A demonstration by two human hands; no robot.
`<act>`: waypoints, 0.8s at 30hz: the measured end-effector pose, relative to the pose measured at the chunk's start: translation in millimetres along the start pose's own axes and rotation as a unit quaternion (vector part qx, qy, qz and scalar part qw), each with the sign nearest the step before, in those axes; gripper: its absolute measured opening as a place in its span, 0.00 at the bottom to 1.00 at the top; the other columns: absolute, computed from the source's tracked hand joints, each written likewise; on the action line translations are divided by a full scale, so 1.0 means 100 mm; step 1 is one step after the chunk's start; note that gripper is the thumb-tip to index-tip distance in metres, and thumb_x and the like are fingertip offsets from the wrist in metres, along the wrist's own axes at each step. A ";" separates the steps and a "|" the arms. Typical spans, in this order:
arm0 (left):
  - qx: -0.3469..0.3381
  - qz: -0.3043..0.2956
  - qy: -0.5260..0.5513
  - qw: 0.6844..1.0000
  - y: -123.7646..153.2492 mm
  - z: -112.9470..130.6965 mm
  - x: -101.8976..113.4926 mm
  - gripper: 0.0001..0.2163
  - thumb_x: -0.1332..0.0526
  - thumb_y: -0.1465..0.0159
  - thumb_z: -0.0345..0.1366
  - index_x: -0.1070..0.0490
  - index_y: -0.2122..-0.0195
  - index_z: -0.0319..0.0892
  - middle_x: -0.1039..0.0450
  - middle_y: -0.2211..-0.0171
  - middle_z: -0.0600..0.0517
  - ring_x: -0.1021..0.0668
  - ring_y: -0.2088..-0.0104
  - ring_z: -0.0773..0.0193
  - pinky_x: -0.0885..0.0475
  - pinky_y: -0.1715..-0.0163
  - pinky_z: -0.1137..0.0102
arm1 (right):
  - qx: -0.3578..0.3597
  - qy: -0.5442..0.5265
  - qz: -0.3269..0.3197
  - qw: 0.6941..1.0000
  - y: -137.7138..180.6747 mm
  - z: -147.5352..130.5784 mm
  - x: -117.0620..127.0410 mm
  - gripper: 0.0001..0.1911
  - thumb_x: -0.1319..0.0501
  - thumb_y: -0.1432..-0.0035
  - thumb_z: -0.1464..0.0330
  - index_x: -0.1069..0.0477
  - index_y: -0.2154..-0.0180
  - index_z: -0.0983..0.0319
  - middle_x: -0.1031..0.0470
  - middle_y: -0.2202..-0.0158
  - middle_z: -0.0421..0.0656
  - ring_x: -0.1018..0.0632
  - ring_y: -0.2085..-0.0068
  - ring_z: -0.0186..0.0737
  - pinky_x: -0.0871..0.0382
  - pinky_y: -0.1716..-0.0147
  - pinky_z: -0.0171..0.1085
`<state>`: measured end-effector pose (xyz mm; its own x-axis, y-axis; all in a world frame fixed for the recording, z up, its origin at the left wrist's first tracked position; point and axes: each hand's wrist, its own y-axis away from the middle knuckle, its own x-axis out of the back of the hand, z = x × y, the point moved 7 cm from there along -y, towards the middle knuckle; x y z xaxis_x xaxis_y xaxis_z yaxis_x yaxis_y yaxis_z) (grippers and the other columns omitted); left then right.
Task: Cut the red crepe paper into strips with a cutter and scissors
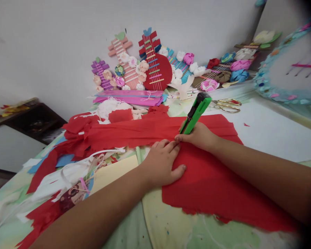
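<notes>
Right hand (198,136) first: I've got it clamped around the green cutter (199,111), the dark end up high and leaning away to the right, the lower end tucked down by my fingers. Whether any blade shows down there, I can't tell from here. That steep grip, I'd judge, puts the working end right down at the red paper (197,183).

Over to my left hand (163,164), and it grips nothing: palm down, fingers reaching forward, thumb spread away from them, fingertips just beside the right hand. It lies flat on the red paper, most likely to stop the sheet slipping or puckering so near the cutter.

The paper itself sits on the bench (121,221) straight in front of me, a broad part towards me under my right forearm, a folded length running across behind my hands. I can't make out whether those two are joined.

Look left, and torn red scraps (43,218) lie loose beside a pale yellow sheet (116,169), well out from under the cutter. Gold scissors (228,105) rest beyond my right hand, within reach, it seems, yet off the red paper. And at the back, a red guitar-shaped craft (160,72) leans against the wall, perhaps to leave the near bench for handwork.
</notes>
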<state>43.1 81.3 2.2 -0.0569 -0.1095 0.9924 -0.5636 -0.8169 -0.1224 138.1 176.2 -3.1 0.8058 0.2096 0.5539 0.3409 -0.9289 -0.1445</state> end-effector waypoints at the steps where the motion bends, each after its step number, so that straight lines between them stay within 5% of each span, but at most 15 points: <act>1: 0.000 -0.001 0.001 1.000 0.00 0.00 0.00 0.28 0.51 0.40 0.48 0.38 0.47 0.32 0.38 0.46 0.41 0.36 0.50 0.47 0.41 0.51 0.53 | -0.003 -0.004 0.001 1.000 0.00 0.00 0.01 0.17 0.35 0.63 0.55 0.33 0.76 0.61 0.29 0.75 0.40 0.28 0.70 0.38 0.33 0.71 0.36; 24: 0.015 0.000 0.014 1.000 0.00 -0.01 0.00 0.26 0.50 0.41 0.48 0.37 0.48 0.33 0.38 0.46 0.41 0.37 0.49 0.47 0.42 0.50 0.53 | -0.009 -0.009 -0.036 0.999 0.03 -0.02 -0.03 0.18 0.39 0.58 0.53 0.33 0.76 0.62 0.28 0.75 0.42 0.27 0.70 0.38 0.35 0.71 0.36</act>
<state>42.1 81.5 2.4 -0.0793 -0.0936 0.9925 -0.5394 -0.8332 -0.1217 135.4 172.1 -3.7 0.7887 0.2814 0.5466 0.3896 -0.9165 -0.0904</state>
